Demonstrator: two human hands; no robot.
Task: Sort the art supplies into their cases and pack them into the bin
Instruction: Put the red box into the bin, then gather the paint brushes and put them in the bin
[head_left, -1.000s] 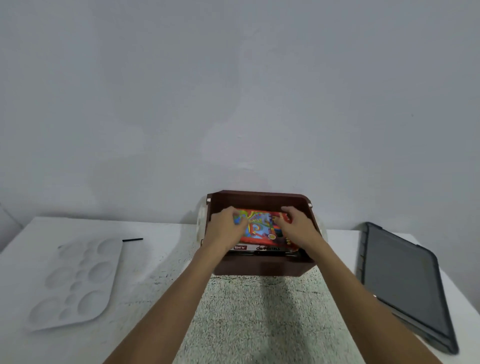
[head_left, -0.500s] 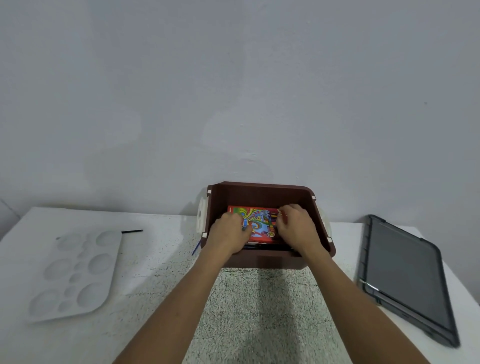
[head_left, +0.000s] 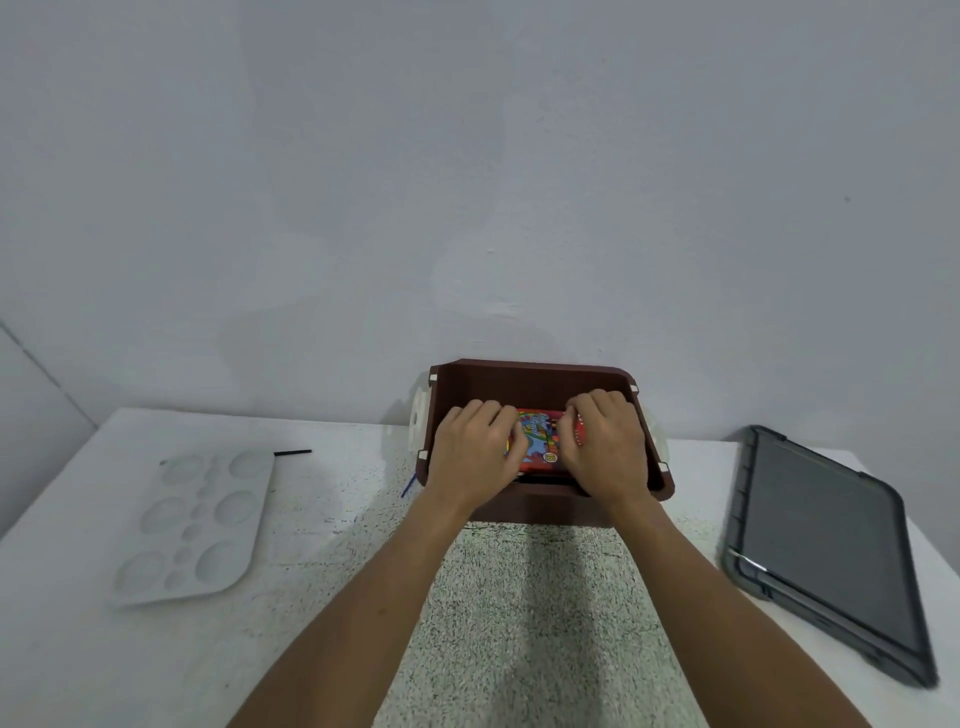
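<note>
A brown bin (head_left: 535, 382) stands at the far middle of the table against the wall. Inside it lies a red, brightly printed crayon case (head_left: 543, 441), flat on top of something dark. My left hand (head_left: 475, 452) grips the case's left end with curled fingers. My right hand (head_left: 605, 447) grips its right end the same way. Both hands are inside the bin and hide most of the case.
A white paint palette (head_left: 192, 525) lies on the left of the white table, with a thin black stick (head_left: 292, 453) behind it. A thin blue stick (head_left: 408, 486) pokes out beside the bin's left wall. A dark tablet in a case (head_left: 826, 540) lies at the right.
The case has sunk lower into the bin and both hands have gone down with it, closing in over its ends. The view has shifted slightly.
</note>
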